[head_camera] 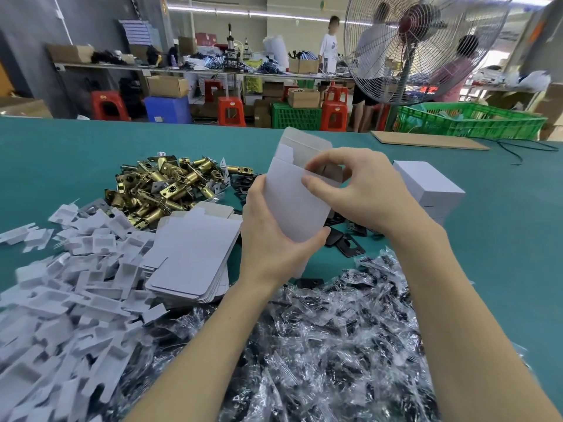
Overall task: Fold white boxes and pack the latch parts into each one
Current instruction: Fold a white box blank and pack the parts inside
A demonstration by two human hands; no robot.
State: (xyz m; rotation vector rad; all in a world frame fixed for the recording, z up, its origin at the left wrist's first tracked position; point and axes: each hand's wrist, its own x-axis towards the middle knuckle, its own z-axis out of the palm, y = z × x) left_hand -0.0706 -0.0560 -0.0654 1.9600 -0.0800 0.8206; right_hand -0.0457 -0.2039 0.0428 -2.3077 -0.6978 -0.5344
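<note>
Factory packing floor, green worktop [91, 153] heaped with brass latches [164, 187] and bagged parts [335, 330], cardboard cartons [167, 85], green crates [469, 120], red stools [231, 111], industrial fan [417, 47], workers at benches

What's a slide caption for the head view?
Both hands, left hand and right hand, fold a white box above brass latches and bagged parts.

box [291, 205]: plain white
flat blanks [190, 254]: white
inserts [61, 287]: white
folded boxes [428, 185]: white
latches [164, 187]: brass gold with silver plates
plates [344, 243]: black
bags [329, 345]: clear, black contents
table [76, 153]: teal
crates [469, 120]: green
stools [231, 111]: red
bin [167, 109]: blue
fan [423, 47]: silver grille, dark red hub
</note>
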